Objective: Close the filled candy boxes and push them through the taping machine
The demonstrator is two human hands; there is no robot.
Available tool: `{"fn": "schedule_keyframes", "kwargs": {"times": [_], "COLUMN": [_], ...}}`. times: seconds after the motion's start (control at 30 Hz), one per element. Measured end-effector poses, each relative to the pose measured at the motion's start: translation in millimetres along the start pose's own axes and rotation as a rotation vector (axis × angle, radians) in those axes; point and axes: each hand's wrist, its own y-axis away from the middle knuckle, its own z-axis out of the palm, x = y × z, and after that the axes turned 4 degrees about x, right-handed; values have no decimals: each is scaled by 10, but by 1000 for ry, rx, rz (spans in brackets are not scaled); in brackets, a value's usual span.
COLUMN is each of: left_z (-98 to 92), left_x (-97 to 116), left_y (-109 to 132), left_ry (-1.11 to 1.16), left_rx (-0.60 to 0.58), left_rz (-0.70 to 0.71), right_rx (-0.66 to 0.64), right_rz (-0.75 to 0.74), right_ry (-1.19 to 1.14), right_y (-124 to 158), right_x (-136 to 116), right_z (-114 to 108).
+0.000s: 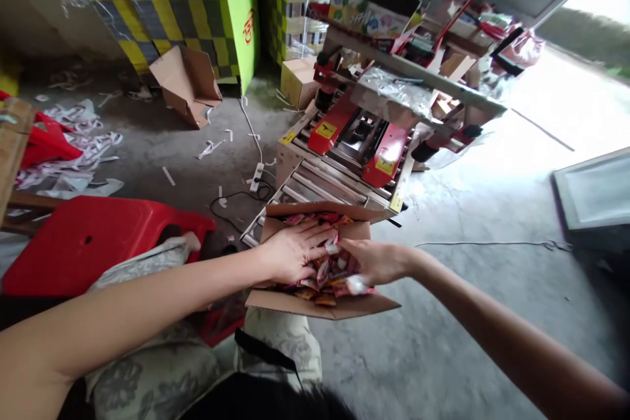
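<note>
The big tape machine (364, 138) stands on the floor. An open cardboard box (319, 305) sits at the near end of its rollers (315, 180). The box is full of shiny snack packets (327, 275). The left hand (290, 252) lies flat on the pile by the box's left edge, grip open. The right hand (377, 262) digs in by the right edge, fingers bent; I cannot tell if it holds one. I think soft, even pushes work best, so the packets lie flat under the flaps
</note>
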Motion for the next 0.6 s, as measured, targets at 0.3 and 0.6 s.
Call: {"fn": "schedule_keyframes", "kwargs": {"times": [0.3, 0.6], "left_z": [-141, -258], "left_x": [-181, -133], "left_y": [-140, -47], "left_ry": [323, 369], "left_rx": [-46, -179], "left_rz": [-79, -119], "right_rx": [-27, 378], "right_rz": [-10, 193], "right_ry": [-198, -93], "right_y": [176, 62], "right_x": [78, 142], "right_z": [48, 163]}}
